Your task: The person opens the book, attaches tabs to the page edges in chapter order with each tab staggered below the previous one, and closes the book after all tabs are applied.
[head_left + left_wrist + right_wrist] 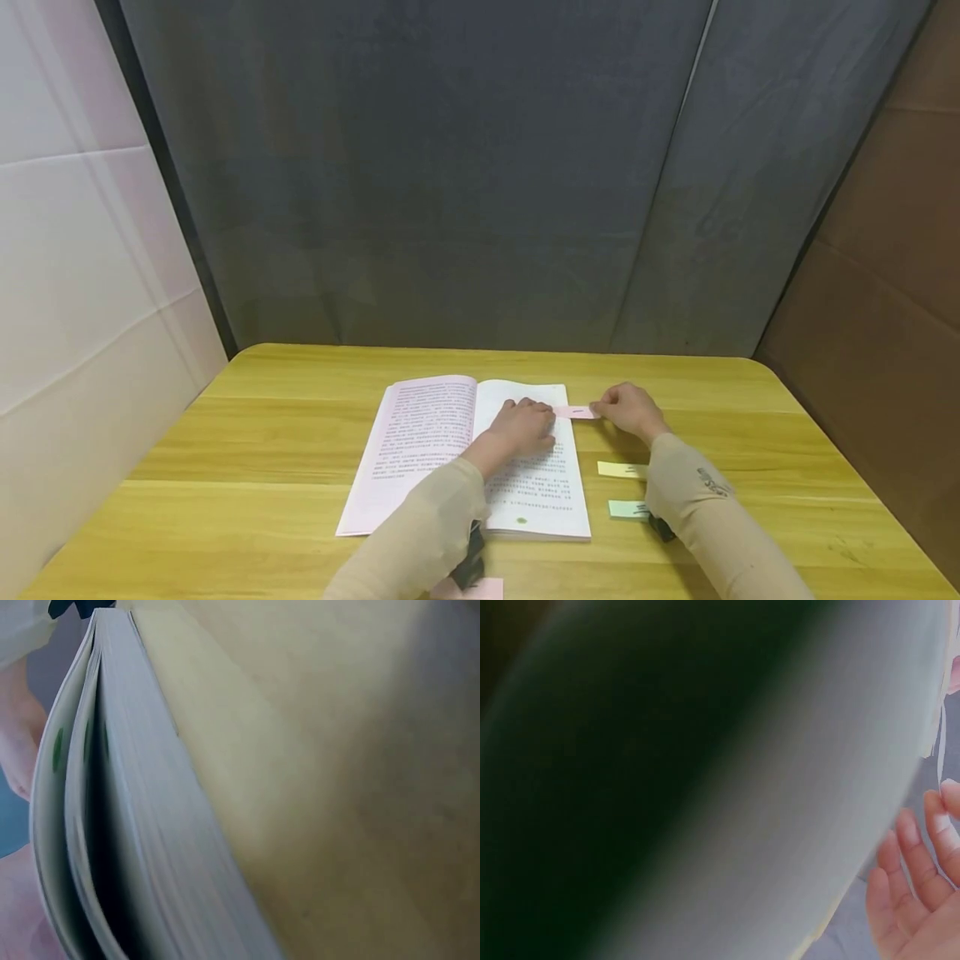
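An open book [408, 433] lies on the table with printed pages on both sides. My left hand [521, 429] rests on the right page, fingers at the left end of a pink sticky note [576, 412] that reaches past the page's outer edge. Thumb and finger of my right hand [630, 408] pinch the note's right end. In the left wrist view, the book's page edges [150, 787] stand close, with several leaves bowed apart. From the right wrist view, my right hand [922, 892] holds a thin pale strip edge-on; its other fingers are spread.
On the wooden table [247, 450], a yellow sticky note [621, 470] and a green sticky note [627, 509] lie right of the book. Another pink note [487, 589] lies at the front, partly covered by the left wrist's dark device [470, 560]. A dark curtain [420, 183] stands behind.
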